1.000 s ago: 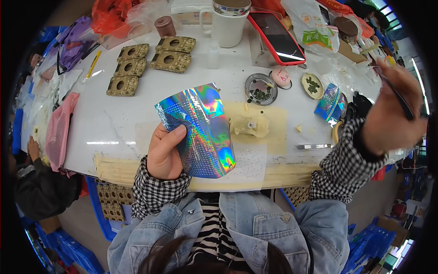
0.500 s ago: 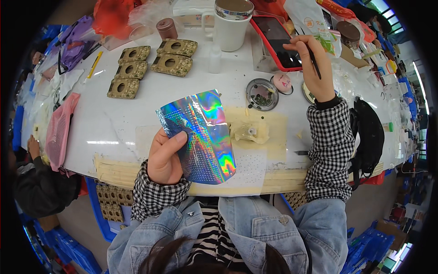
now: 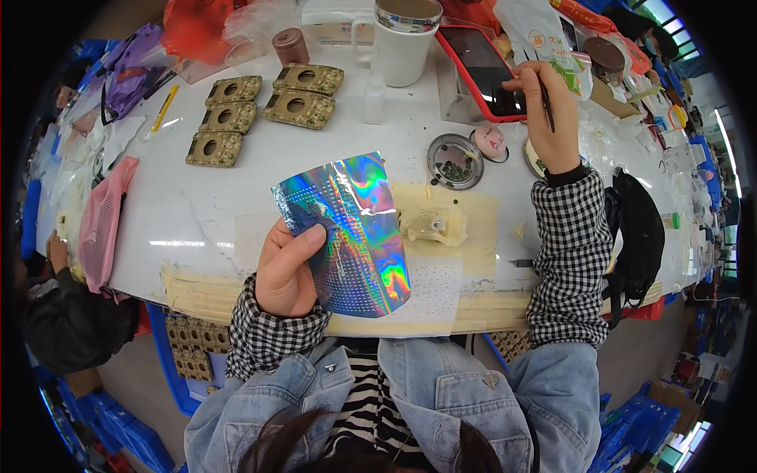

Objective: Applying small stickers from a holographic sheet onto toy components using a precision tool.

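Note:
My left hand (image 3: 288,268) pinches a shiny holographic sheet (image 3: 355,244) by its left edge, thumb on top. Rows of small dots cover part of the sheet. My right hand (image 3: 552,118) is raised at the right edge of a red-cased phone (image 3: 482,75), with a thin dark pen-like tool (image 3: 547,106) in its fingers. Whether the fingertips touch the screen, I cannot tell. A round clear-rimmed dish (image 3: 455,162) with small dark green pieces lies below the phone. Nearer me, a yellowish lump (image 3: 434,226) sits on the tape-covered patch, beside a white dotted sheet (image 3: 434,299).
Several camouflage toy tank hulls (image 3: 296,108) lie at the far left. A white mug (image 3: 398,47) and a small translucent bottle (image 3: 373,102) stand at the back. A black bag (image 3: 635,236) lies right of my forearm. Another person's hand (image 3: 57,252) shows at far left.
My right hand has shifted slightly to the right along the phone, and its tool stands a little more upright. The holographic sheet has barely moved.

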The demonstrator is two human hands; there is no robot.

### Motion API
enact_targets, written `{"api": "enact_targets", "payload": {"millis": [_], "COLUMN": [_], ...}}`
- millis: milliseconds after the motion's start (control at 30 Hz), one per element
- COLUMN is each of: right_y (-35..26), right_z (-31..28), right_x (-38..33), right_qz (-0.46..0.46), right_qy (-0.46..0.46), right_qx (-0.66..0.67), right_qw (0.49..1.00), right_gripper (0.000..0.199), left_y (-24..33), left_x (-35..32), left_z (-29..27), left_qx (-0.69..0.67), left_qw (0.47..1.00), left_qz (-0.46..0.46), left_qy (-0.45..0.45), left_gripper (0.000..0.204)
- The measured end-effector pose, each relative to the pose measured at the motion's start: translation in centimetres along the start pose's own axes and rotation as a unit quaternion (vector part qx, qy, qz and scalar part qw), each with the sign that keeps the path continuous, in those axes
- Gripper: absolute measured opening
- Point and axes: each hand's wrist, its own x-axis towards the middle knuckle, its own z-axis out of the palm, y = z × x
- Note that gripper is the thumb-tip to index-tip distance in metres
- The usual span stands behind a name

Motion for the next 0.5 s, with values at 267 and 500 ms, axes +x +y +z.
{"api": "enact_targets", "payload": {"millis": [267,500], "right_y": [-0.1,1.6], "right_z": [-0.1,0.3], "right_x": [0.0,0.1], "right_qz": [0.039,0.027], "right_qy": [0.025,0.007], "right_qx": [0.026,0.03], "right_qw": [0.999,0.999], "right_gripper": [0.021,0.029], "left_y": [0.0,0.0], "left_x": [0.0,0.0], "left_z": [-0.1,-0.2], "left_qx": [0.005,0.003], "left_qw": [1.0,1.0], "left_qz": [-0.001,-0.003], "left_qy": [0.006,0.006], "left_gripper": [0.031,0.031]}}
